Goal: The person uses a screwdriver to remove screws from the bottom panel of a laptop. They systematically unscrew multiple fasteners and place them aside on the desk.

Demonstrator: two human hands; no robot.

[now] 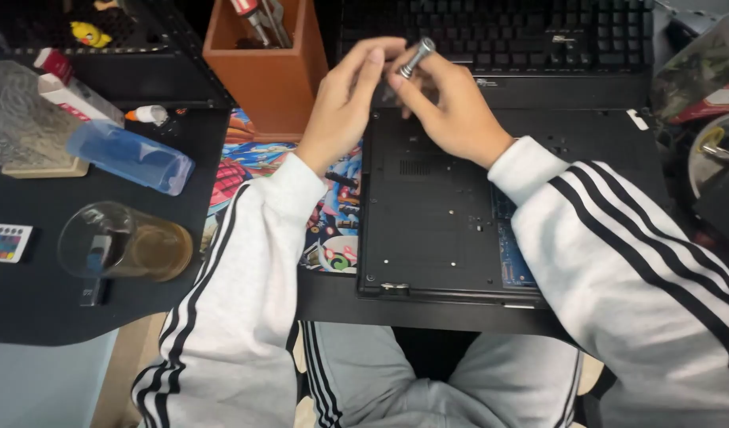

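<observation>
My right hand (452, 111) is closed around a small metal screwdriver (416, 59), thumb & fingers pinching the shaft, silver knurled cap poking out the top. My left hand (345, 99) is half curled, fingertips up against the same tool near its top, steadying it. Both sit over the far edge of an upturned black laptop (436, 214), just near of the keyboard (499, 32). Can't see the tip, my fingers hide it.

Risk as I judge it: tip's out of sight, so it could ride off the screw head & chew the slot, or skate across the matte plastic base & scratch it. Any loose screw is tiny and could roll off the near edge into my lap. My left sleeve (246, 261) hangs close to the glass (127, 242) at left; a wide elbow swing could tip it.

Textures: laptop base is flat, dull, hard plastic w/ a small vent grille, and a strip of blue board showing at its right. Colourful printed mat (257, 158) under it. Orange squarish tool holder (265, 71) far left of my hands, smooth-sided. Blue translucent case (131, 157) on the black desk (40, 301), rounded corners
</observation>
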